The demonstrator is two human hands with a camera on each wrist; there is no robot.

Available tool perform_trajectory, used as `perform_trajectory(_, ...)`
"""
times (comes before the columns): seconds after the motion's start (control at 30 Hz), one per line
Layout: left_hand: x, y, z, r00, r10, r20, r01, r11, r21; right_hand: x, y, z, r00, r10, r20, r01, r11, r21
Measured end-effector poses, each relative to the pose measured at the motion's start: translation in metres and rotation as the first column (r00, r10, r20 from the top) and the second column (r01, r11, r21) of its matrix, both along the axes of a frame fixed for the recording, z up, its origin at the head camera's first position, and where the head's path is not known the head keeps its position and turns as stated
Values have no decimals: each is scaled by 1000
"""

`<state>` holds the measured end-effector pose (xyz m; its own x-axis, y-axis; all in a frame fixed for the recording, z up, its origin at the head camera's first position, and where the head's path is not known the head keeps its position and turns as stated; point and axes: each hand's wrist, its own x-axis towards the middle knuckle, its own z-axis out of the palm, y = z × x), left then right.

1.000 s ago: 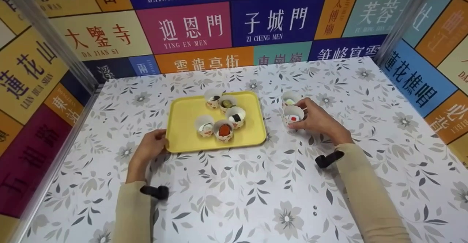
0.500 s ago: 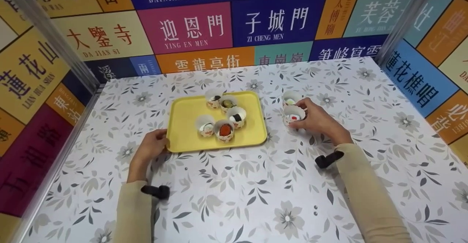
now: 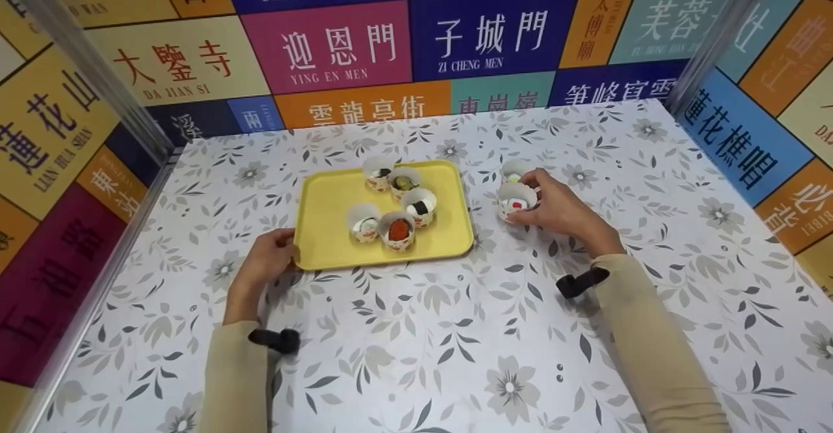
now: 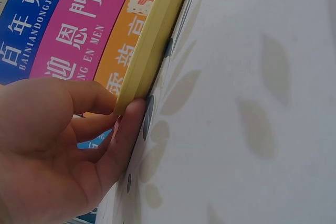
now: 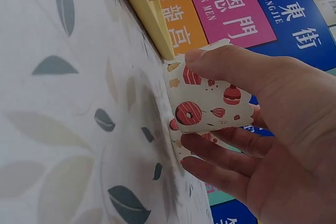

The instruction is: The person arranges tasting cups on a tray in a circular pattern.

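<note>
My left hand point(image 3: 265, 258) pinches the near left corner of a yellow tray point(image 3: 322, 215); in the left wrist view its fingertips are at the tray's edge point(image 4: 149, 45). Several paper cupcake cups stand on the tray. One holds an orange-red piece point(image 3: 399, 229), another a white piece with a black band point(image 3: 420, 208). Right of the tray, my right hand point(image 3: 569, 215) grips a paper cupcake cup point(image 5: 210, 111) between thumb and fingers. Inside it lies a white piece with a red square point(image 3: 517, 205). A second paper cup point(image 3: 516, 170) stands just behind, partly hidden by the hand.
A floral cloth point(image 3: 416, 355) covers the table. Coloured sign panels point(image 3: 325, 49) stand along the back and both sides. Each wrist wears a black strap; the right strap point(image 3: 582, 282) lies close over the cloth.
My right hand has shifted slightly left and away from me with the gripped cup, toward the tray. My left hand stays at the tray corner, and the tray has not visibly moved.
</note>
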<state>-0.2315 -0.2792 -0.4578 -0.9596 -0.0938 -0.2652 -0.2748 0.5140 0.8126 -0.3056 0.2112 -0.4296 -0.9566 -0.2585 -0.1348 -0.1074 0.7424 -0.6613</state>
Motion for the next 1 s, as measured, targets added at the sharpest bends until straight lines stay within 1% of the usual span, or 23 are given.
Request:
perform_trajectory(0.07,1,-1,0,1000,-4,4,4,1000,21,1,-3,2,1000,1,-18,-1,1000,-4)
perform_trajectory(0.3,0,0,0,1000,4,12,-4,1000,-29,5,-13,7,999,21,-36,-22,999,-27)
perform_trajectory(0.37,0,0,0,1000,8,18,-8,999,-32,6,-16,8,999,30,-43,-32,998,-49)
perform_trajectory(0.53,-1,-1,-1,1000,10,10,-10,1000,-15,10,-26,11,995,52,-87,-60,994,-95)
perform_trajectory(0.7,0,-1,-1,1000,6,8,-6,1000,-29,15,-36,14,993,60,-100,-68,995,-76)
perform_trajectory(0.83,0,0,-1,1000,5,9,-5,1000,-19,19,-43,17,994,60,-92,-65,997,-49)
perform_trajectory(1.0,1,0,1,1000,-14,1,14,999,-39,22,-51,17,992,75,-106,-81,995,-57)
